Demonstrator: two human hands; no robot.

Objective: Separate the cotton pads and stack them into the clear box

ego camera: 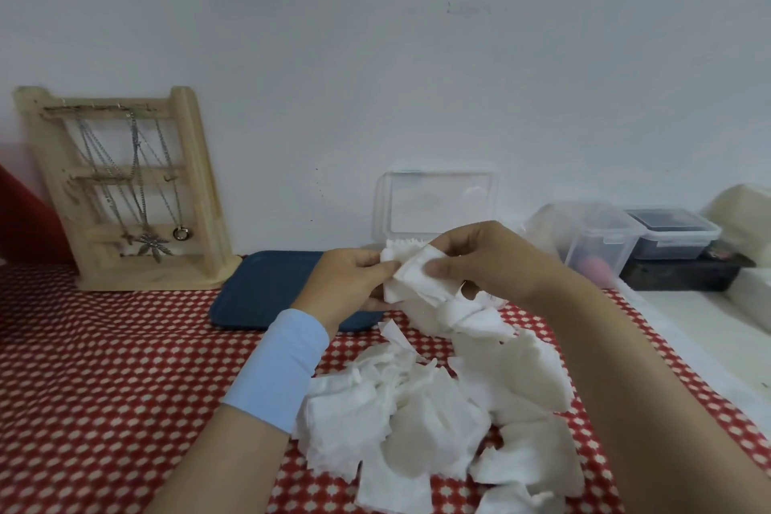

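Both hands meet above the table's middle. My left hand (348,284) grips a small bunch of white cotton pads (411,278) from the left, and my right hand (486,263) pinches the front pad of that bunch with thumb and fingers. Right behind the hands stands the clear box (436,204), its lid raised against the wall; the box's lower part is hidden by the hands. A loose heap of cotton pads (438,409) lies on the red patterned cloth in front, between my forearms.
A dark blue tray (258,292) lies left of the hands. A wooden jewellery stand (125,188) with necklaces leans at the back left. Lidded plastic containers (600,238) and a black box (684,275) sit at the back right, beside a white surface.
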